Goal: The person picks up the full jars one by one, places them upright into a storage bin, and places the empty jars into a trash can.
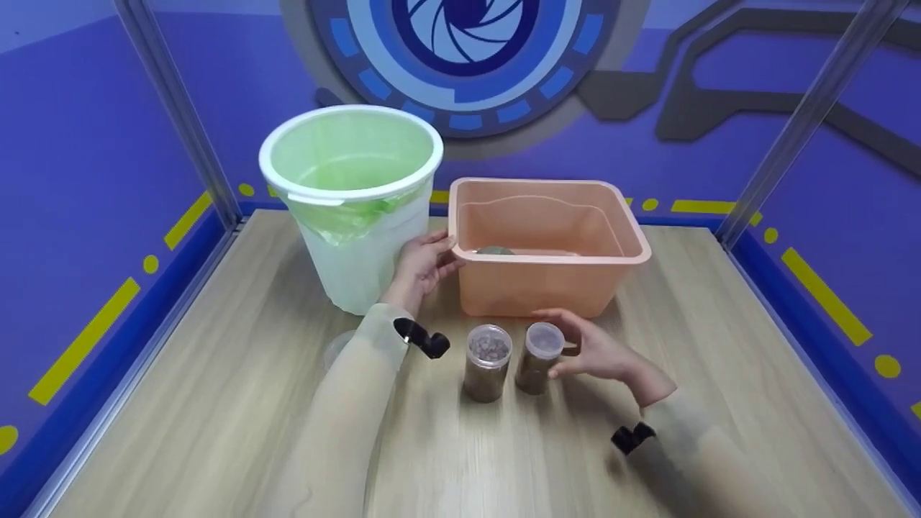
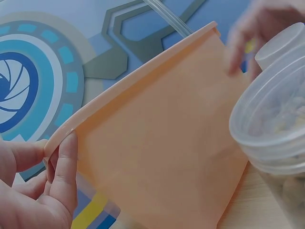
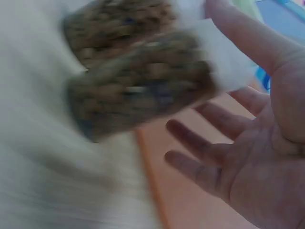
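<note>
The nearer upright jar (image 1: 538, 363) is set at nine o'clock from the right hand (image 1: 603, 355), fingers spread, the tub (image 1: 536, 286) being pinched by the left hand (image 1: 420, 266).

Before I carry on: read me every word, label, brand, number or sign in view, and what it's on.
None readable.
Left jar, right jar, orange tub, white bin: no lettering visible.
Wall: only graphics, a round emblem and yellow dashes.
</note>
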Tool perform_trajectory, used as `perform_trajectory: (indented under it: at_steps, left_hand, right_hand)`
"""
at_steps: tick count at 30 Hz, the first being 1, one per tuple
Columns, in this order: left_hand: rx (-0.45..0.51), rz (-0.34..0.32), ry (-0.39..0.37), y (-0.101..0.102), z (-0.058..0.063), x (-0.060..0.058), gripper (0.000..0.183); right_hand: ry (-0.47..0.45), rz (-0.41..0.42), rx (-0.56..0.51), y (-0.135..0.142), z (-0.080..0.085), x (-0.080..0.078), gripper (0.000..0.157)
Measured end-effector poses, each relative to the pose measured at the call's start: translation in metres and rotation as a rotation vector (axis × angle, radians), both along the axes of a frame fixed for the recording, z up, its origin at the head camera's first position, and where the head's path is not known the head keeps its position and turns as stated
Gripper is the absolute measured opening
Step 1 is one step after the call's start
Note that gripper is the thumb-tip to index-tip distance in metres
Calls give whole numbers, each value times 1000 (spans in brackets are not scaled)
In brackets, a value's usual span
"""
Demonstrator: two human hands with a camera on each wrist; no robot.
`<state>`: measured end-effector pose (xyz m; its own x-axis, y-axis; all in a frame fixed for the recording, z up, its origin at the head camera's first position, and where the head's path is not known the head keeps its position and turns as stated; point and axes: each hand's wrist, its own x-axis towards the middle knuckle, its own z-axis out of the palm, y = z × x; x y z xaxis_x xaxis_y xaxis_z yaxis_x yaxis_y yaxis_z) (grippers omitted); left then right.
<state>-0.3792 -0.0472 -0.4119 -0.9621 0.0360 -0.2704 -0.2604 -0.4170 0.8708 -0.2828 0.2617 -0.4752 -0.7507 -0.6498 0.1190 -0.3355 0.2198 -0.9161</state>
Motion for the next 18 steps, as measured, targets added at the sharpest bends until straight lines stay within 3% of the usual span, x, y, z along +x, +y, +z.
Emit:
perform_trajectory:
  at_steps: [4, 8, 13, 18]
  left_hand:
    - [-7, 2, -2, 1, -1, 0, 41]
    - [-12, -6, -3, 1, -1, 0, 42]
    - [-13, -1, -6, 0, -2, 0, 40]
    - [-8, 2, 1, -1, -2, -1, 41]
  right_hand:
    - [40, -31, -19, -4, -10, -1, 68]
    - [62, -35, -45, -1, 6, -5, 64]
    - [112, -93, -170, 2, 65, -15, 62]
    - [151, -258, -274, -2, 129, -50, 61]
